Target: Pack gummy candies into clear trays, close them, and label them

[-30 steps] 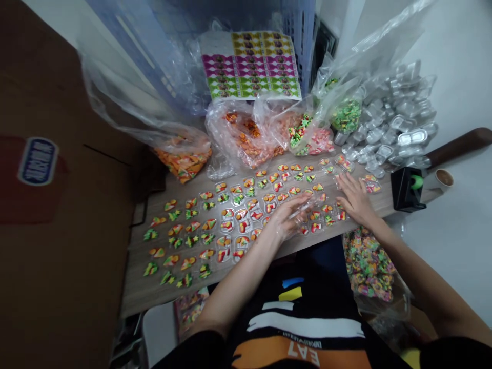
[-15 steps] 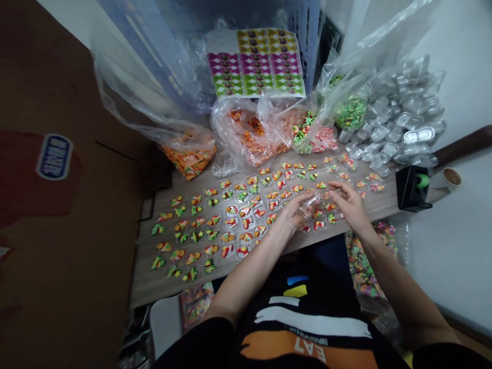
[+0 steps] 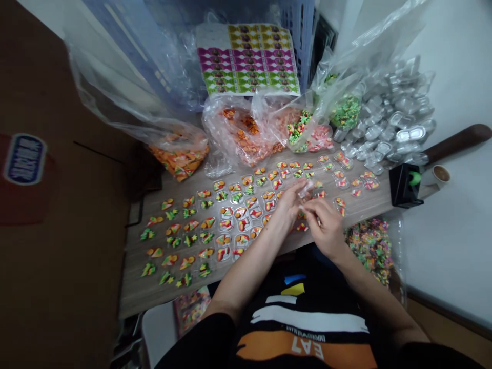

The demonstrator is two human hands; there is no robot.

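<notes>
My left hand [image 3: 288,206] is closed around a clear plastic container [image 3: 306,189], just above the table. Against it, my right hand [image 3: 326,224] is pinched, its fingertips meeting the left fingers; what they grip is too small to make out. Beneath and beside both hands lie rows of small clear containers [image 3: 242,218], each with little colourful moulded pieces such as pizza slices, trees and red boots. Part of the rows is hidden behind my hands and left forearm.
Along the back stand open plastic bags of orange pieces [image 3: 179,156], more orange pieces [image 3: 249,136] and green pieces [image 3: 346,113]. Clear containers [image 3: 400,115] are heaped at the right, near a black tape dispenser [image 3: 405,185] and a cup [image 3: 441,175]. A label sheet [image 3: 249,66] leans against a blue crate [image 3: 161,56].
Both hands have shifted slightly left, and the right hand has come in closer, its spread fingers now pinched against the left hand. The view has turned a little.
</notes>
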